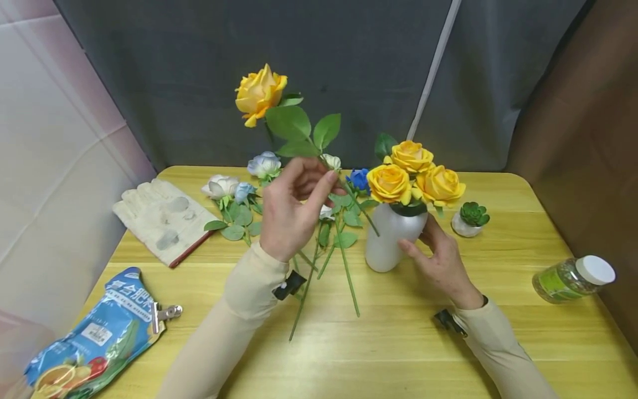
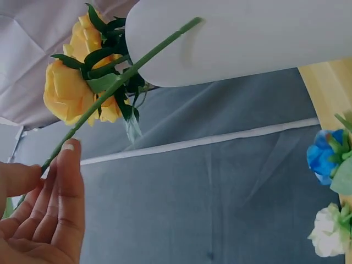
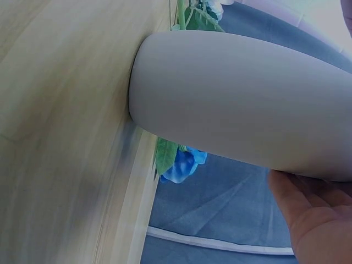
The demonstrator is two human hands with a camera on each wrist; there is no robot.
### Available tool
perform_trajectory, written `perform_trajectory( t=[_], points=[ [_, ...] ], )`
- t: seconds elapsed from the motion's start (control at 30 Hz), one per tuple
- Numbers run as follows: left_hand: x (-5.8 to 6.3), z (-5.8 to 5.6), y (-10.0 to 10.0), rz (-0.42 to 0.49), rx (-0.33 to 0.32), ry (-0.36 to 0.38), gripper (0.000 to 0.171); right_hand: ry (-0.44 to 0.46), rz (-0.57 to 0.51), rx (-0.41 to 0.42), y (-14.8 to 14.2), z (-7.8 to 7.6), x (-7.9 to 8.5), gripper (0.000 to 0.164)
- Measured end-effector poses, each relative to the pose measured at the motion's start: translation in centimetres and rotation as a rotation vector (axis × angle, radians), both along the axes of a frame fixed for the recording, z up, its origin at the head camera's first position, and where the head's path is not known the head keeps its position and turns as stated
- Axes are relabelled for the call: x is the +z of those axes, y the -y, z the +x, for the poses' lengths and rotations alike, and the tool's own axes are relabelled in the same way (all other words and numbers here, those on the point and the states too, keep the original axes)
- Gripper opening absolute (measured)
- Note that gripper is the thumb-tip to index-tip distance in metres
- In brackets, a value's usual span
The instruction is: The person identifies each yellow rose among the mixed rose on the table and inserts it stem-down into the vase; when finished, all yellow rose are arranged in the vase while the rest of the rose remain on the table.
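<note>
My left hand (image 1: 294, 210) pinches the green stem of a yellow rose (image 1: 261, 94) between thumb and fingers. The bloom tilts up to the left, and the stem's lower end slants down across the front of the white vase (image 1: 386, 246). In the left wrist view the bare stem (image 2: 118, 82) crosses before the vase's shoulder. Three yellow roses (image 1: 390, 184) stand in the dark-rimmed mouth. My right hand (image 1: 443, 263) grips the vase's right side, thumb in front and fingers partly hidden behind. The right wrist view shows the vase's base (image 3: 159, 82) standing on the table.
Loose white and blue artificial flowers (image 1: 219, 187) lie behind my left hand, with stems (image 1: 349, 277) pointing toward me. Work gloves (image 1: 161, 221) and a clipped blue bag (image 1: 104, 338) are at the left. A small potted succulent (image 1: 470, 219) and a white-lidded jar (image 1: 573, 278) stand right.
</note>
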State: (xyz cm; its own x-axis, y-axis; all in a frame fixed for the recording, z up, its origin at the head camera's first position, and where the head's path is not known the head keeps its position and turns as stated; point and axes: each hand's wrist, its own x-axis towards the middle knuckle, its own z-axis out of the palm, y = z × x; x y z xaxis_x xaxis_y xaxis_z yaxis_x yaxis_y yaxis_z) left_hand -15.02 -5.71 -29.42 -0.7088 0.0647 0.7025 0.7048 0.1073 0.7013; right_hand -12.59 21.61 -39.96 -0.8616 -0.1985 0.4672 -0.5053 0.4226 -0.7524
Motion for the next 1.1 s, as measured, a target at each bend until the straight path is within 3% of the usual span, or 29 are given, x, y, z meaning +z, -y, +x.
perform_trajectory(
  t=[0.43, 0.63, 0.8, 1.1],
  points=[
    [1.0, -1.1, -0.8, 0.3, 0.008, -0.139, 0.013, 0.001, 0.012, -0.011, 0.0, 0.0, -0.1, 0.063],
    [0.9, -1.2, -1.1, 0.369, 0.029, -0.134, 0.007, 0.005, 0.012, -0.011, 0.0, 0.0, -0.1, 0.064],
    [0.6, -1.3, -1.6, 0.343, 0.025, -0.132, 0.012, 0.003, 0.014, -0.01, 0.0, 0.0, -0.1, 0.064],
    [-0.8, -1.4, -3.2, 0.186, 0.015, -0.088, 0.011, 0.005, 0.002, -0.006, 0.0, 0.0, -0.1, 0.065]
  ],
)
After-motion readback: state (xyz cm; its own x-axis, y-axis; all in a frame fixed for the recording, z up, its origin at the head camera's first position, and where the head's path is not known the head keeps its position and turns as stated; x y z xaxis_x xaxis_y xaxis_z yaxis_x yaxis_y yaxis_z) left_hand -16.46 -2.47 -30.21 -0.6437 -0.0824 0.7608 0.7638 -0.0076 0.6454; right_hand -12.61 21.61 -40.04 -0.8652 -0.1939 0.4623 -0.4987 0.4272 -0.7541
